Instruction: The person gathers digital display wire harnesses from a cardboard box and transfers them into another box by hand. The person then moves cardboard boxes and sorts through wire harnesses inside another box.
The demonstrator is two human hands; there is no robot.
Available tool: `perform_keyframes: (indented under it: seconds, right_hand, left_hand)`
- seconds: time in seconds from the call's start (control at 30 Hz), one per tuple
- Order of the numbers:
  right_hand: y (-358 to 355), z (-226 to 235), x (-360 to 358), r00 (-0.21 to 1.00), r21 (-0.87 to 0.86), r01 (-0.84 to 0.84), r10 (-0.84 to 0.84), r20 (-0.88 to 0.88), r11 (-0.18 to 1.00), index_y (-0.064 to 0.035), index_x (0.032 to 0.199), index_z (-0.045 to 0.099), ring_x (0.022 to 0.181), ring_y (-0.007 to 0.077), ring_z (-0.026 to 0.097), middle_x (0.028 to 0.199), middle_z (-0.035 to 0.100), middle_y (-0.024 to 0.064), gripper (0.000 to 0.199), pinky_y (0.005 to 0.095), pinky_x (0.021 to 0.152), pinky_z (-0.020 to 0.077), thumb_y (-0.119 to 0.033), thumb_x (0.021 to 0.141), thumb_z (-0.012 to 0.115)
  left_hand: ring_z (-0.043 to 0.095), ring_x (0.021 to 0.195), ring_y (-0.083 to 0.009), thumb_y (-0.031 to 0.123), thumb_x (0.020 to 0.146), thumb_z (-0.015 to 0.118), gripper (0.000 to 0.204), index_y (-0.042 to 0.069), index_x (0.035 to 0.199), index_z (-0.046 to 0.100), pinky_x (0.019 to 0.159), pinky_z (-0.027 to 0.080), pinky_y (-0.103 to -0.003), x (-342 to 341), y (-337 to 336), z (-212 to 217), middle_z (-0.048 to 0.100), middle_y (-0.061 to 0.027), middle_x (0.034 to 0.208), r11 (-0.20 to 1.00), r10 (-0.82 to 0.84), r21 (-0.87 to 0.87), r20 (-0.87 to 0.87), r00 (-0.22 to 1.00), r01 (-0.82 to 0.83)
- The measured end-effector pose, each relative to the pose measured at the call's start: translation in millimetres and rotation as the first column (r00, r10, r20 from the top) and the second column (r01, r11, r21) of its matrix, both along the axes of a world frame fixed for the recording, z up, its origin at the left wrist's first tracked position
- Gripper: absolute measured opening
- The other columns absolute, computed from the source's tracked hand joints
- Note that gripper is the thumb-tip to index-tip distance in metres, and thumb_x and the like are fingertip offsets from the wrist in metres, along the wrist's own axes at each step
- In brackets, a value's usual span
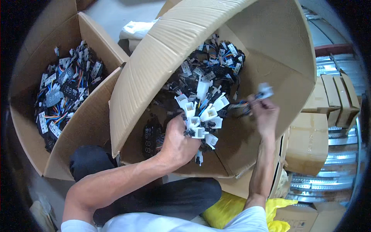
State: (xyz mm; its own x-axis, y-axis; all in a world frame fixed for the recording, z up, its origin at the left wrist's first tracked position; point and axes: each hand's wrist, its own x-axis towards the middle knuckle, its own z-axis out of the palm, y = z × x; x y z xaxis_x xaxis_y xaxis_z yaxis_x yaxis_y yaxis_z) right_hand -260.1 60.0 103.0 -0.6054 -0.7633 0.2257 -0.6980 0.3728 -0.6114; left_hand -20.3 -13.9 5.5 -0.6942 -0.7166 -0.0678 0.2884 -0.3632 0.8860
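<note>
My left hand [178, 140] is closed round a bunch of wire harnesses, whose white plastic connectors [208, 113] fan out above and beside the fingers. To the right, my right hand [265, 115] pinches another wire harness [265, 91] by its cable near a white connector, slightly blurred. Both hands are over a big open cardboard box [288, 73]. Inside it lies a heap of small display circuit boards [228, 58] with wires attached. A black display board [152, 140] hangs or lies just left of my left hand; which one I cannot tell.
A second cardboard box [96, 34] at the left holds a pile of similar display boards [67, 92]. Smaller cartons [307, 143] and shiny metal ducting [342, 166] stand at the right. A yellow plastic bag [228, 210] lies by my legs, and a white bundle [137, 29] sits behind the boxes.
</note>
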Motion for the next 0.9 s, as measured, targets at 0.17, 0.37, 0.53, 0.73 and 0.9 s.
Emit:
perform_keyframes:
  seconds: [0.17,0.37,0.53,0.73,0.9]
  right_hand:
    - [32.6,-42.2,71.0,0.809,-0.105,-0.383,0.388,0.442,0.918,-0.0056,0.097,0.071,0.089,0.0071,0.063,0.095,0.072,-0.0026,0.021,0.0279,0.083,0.0509,0.006,0.079,0.071]
    - [63.1,-38.9,21.5,0.749,0.136,-0.531,0.388,0.537,0.836,-0.0034,0.104,0.072,0.088,0.0182,0.069,0.098,0.074,0.0078,0.035,0.0344,0.082,0.0537,-0.013,0.071,0.082]
    - [-21.2,-36.6,-7.4,0.684,0.469,-0.661,0.211,0.699,0.586,0.0016,0.104,0.068,0.089,0.0264,0.071,0.100,0.073,0.0162,0.032,0.0381,0.081,0.0553,-0.023,0.083,0.074]
    - [-29.1,-149.3,-217.8,0.775,0.255,0.516,-0.319,-0.546,0.817,0.0014,0.106,0.064,0.101,0.0402,0.065,0.103,0.070,0.0218,0.034,0.0440,0.084,0.0520,-0.028,0.090,0.068]
    - [-34.9,-217.3,-229.4,0.976,0.179,0.199,-0.178,-0.127,0.963,-0.0005,0.096,0.065,0.080,0.0325,0.068,0.083,0.068,0.0161,0.030,0.0412,0.068,0.0527,-0.031,0.092,0.066]
  left_hand:
    - [0.066,0.088,-0.0165,-0.006,0.087,0.051,0.025,0.001,0.106,0.065,0.075,0.056,-0.034,-4.6,13.5,-13.3,0.069,-0.0069,0.095,0.961,-0.191,-0.213,-0.058,0.980,0.175]
    - [0.065,0.108,-0.0310,0.001,0.074,0.075,0.047,-0.003,0.119,0.060,0.093,0.051,-0.037,0.1,23.9,-4.0,0.067,-0.0179,0.113,0.830,-0.440,-0.368,0.032,0.898,0.420]
    - [0.064,0.102,-0.0400,-0.001,0.070,0.074,0.050,-0.004,0.118,0.059,0.086,0.052,-0.043,6.6,15.5,-7.6,0.067,-0.0216,0.109,0.829,-0.439,-0.341,0.097,0.893,0.444]
    - [0.068,0.079,-0.0417,0.009,0.078,0.071,0.039,0.001,0.114,0.057,0.069,0.053,-0.048,-3.9,23.5,1.4,0.067,-0.0253,0.084,0.835,-0.400,-0.440,-0.071,0.914,0.331]
    - [0.065,0.082,-0.0454,-0.004,0.069,0.062,0.042,-0.005,0.111,0.055,0.075,0.051,-0.051,6.1,20.6,5.8,0.064,-0.0285,0.078,0.768,-0.442,-0.470,0.103,0.891,0.435]
